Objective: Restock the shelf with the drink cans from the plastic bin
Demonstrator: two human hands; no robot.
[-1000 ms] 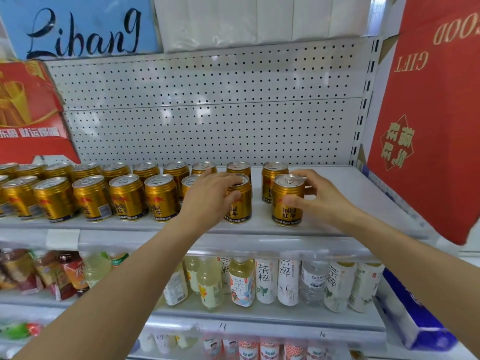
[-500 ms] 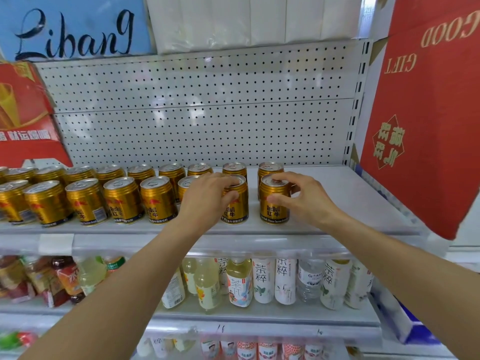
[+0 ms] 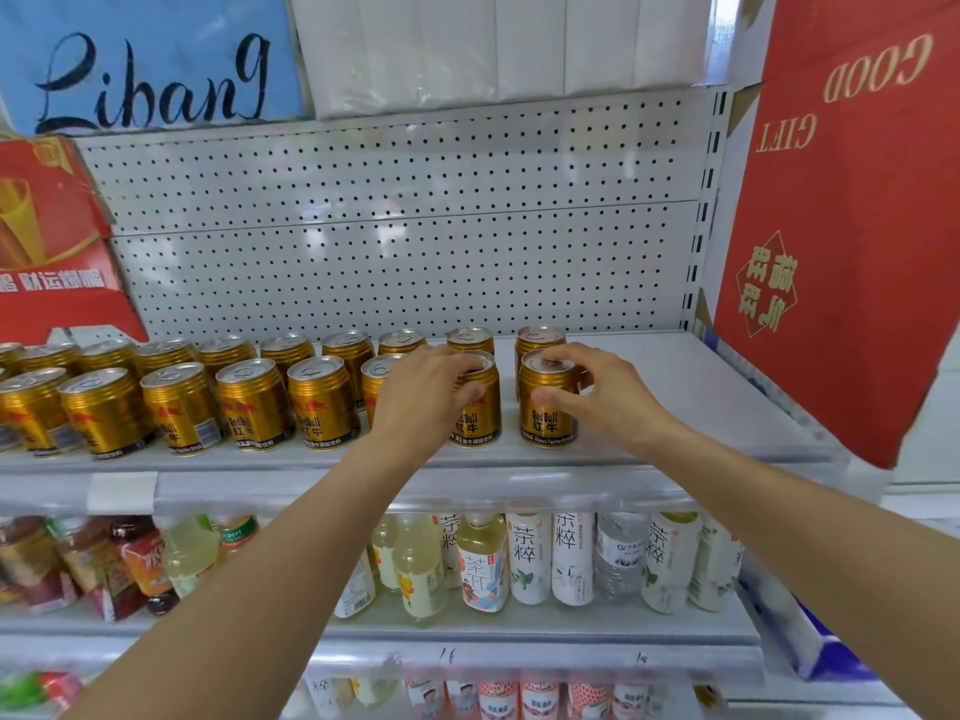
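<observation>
I keep my left hand [image 3: 426, 392] clamped on one can [image 3: 475, 402] and my right hand [image 3: 597, 392] on the next can [image 3: 548, 402], both standing on the shelf [image 3: 675, 407], probably to extend the front row.

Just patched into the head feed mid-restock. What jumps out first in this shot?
Two rows of gold cans line the upper shelf from the left edge to past the middle, and both hands are on the two rightmost front cans. The left hand grips one can, the right hand the end can. A big red box leans in at the right.
</observation>
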